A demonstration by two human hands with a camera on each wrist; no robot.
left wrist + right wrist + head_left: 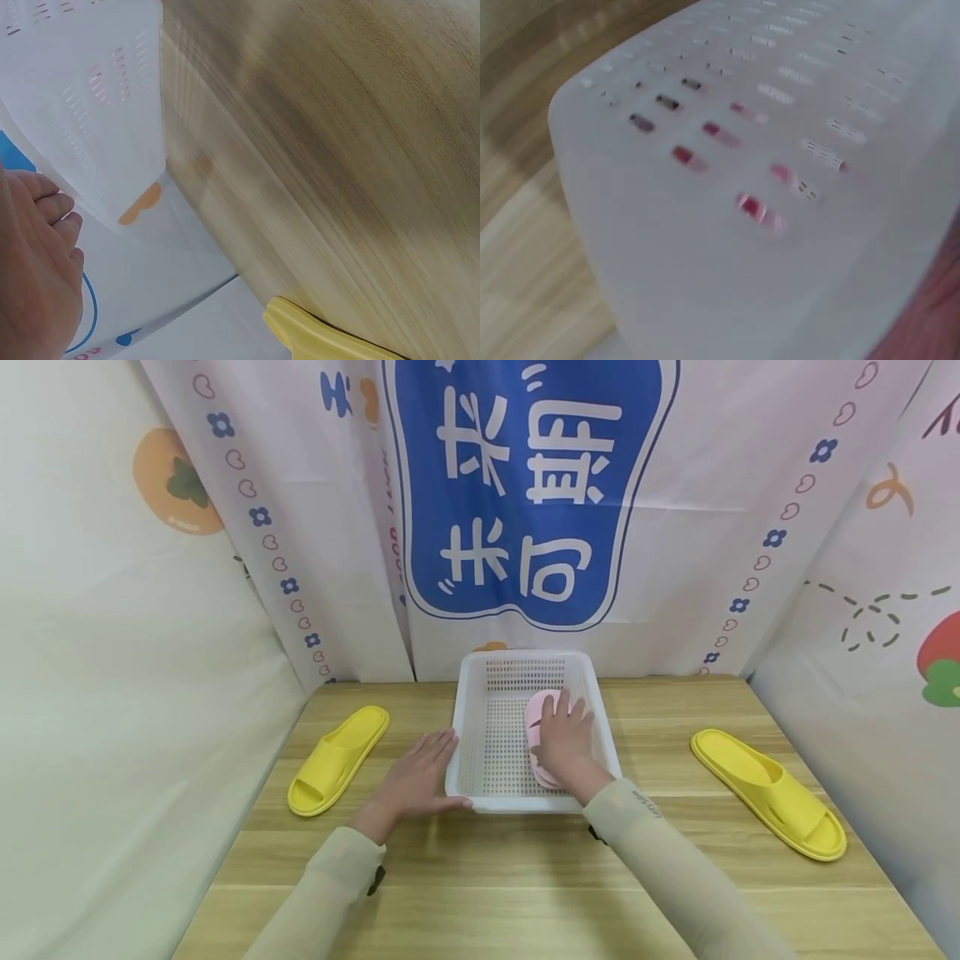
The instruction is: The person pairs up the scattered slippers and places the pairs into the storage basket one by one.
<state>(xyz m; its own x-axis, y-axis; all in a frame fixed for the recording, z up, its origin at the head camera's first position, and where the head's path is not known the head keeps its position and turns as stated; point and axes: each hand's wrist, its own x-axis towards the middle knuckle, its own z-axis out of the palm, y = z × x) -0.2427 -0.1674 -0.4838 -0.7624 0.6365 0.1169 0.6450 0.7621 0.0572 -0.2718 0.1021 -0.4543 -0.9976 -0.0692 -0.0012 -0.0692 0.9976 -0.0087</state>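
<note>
A white perforated plastic basket (525,806) stands at the back middle of the table. Inside it, along the right side, lies a pink slipper (535,710), partly covered by my right hand (566,735). That hand reaches over the basket's near right rim, its fingers spread across the slipper. My left hand (422,777) rests at the basket's left rim with fingers extended and the thumb by the near left corner. In the left wrist view its fingertips are right at the rim. Through the slots in the right wrist view, pink patches show inside the basket (667,240).
A yellow slipper (339,760) lies on the wooden table (480,893) to the left, and another yellow slipper (772,793) lies to the right. Behind the basket hangs a printed cloth (675,610), with white cloth walls on both sides.
</note>
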